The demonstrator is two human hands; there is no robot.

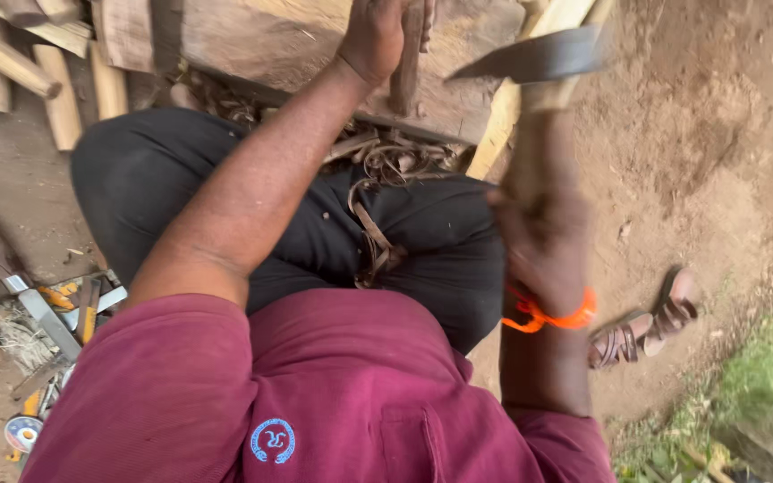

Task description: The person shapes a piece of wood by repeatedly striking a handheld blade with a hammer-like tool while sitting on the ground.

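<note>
Far left: loose wooden billets point(11, 63) lie stacked on the dirt, well apart from your hands. Near left, by your hip, a clutter of hand tools point(55, 313) with yellow handles and a flat metal blade lies on the ground; these crowd the left edge and leave little free room there.

Centre: your left hand point(373, 36) reaches far forward and closes around a narrow wooden stick point(407, 58), fingers wrapped on it, holding it upright against the big wooden block point(306, 40). Judgement: the block serves as an anvil, and the grip sits high so the fingers stay above the part being cut. Curled wood shavings point(386, 156) lie heaped at the near edge of the block and spill onto your black trousers point(315, 224).

Right of centre: your right hand point(543, 237) grips the pale wooden handle of an adze point(539, 67), fingers closed tight round the shaft; the picture is blurred here, so exact finger placement cannot be told. An orange thread point(552, 315) circles that wrist. The dark metal head stands raised just right of the stick, its edge pointing toward it, not touching.

Far right: bare dirt ground point(717, 134) gives open room for the swing. A pair of brown sandals point(646, 326) lies near right, and grass point(762, 376) edges the corner.
</note>
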